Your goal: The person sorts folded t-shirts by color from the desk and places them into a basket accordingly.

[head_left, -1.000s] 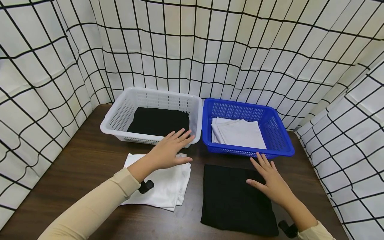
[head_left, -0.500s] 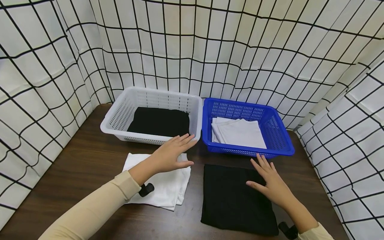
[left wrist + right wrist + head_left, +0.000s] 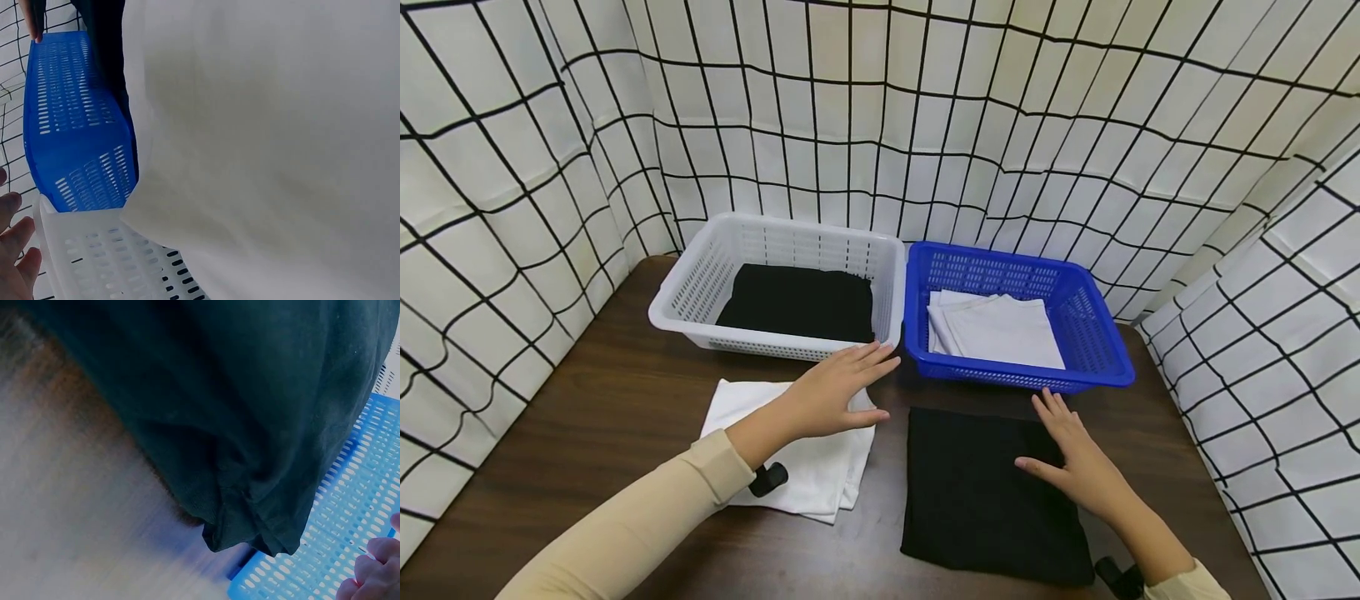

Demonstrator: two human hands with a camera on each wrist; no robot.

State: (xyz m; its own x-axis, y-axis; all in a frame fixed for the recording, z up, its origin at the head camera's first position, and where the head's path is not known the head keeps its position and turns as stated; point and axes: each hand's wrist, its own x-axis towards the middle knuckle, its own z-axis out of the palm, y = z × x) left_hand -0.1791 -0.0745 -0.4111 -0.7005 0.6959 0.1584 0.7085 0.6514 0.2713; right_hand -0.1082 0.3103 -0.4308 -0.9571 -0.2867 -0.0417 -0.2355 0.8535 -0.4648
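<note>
With fingers straight, my left hand (image 3: pixel 827 396) hovers over a folded white cloth (image 3: pixel 820 479), its fingertips near the front rim of a white plastic basket (image 3: pixel 760 337). My right hand (image 3: pixel 1078 462) is spread above the right side of a folded black cloth (image 3: pixel 977 500), fingertips close to the front of a blue plastic basket (image 3: pixel 1101 333). Neither hand holds anything. The left wrist view is mostly filled by the white cloth (image 3: pixel 250 137), with fingers (image 3: pixel 19 237) at the lower left. In the right wrist view the black cloth (image 3: pixel 250 425) looms large beside fingertips (image 3: pixel 375 569).
Folded black cloth (image 3: pixel 797 300) lies inside the white basket, and folded white cloths (image 3: pixel 1000 329) lie inside the blue one. Both baskets stand side by side at the back of a brown wooden table (image 3: pixel 587 400). White curtains with a black grid (image 3: pixel 880 108) enclose three sides.
My left hand has shifted slightly right and toward me, its fingertips dropping from over the white basket to its front rim. The right hand has barely moved; the cloths and baskets stay put.
</note>
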